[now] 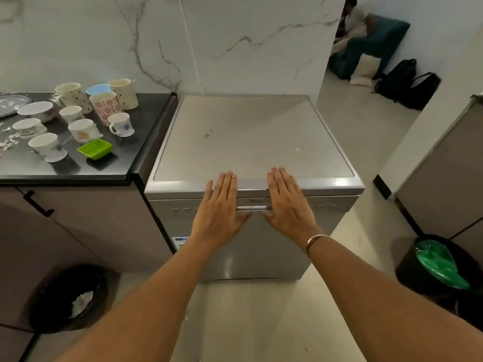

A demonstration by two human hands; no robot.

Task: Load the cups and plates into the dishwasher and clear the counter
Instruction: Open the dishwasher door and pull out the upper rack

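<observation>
Dishwasher (251,137) door closed, unit sits just right of the counter (146,121). Both hands out flat, palms down, fingers straight and together: left hand (220,205) and right hand (286,202) either side of the door handle (252,208), fingertips over the front lip of the top panel. Holding nothing. Can't tell from this angle if my palms touch the door or hover just off it. Cups (83,130) all on the counter, upright, tall mugs at the back, small ones in front. White bowl (36,109) and metal plate (10,104) at far left, plate partly cut off. Green square dish (95,148) nearest the counter's front edge. Thin bangle (315,241) on my right wrist. Black bin (68,299) on floor at left, bin with green liner (439,265) at right.
</observation>
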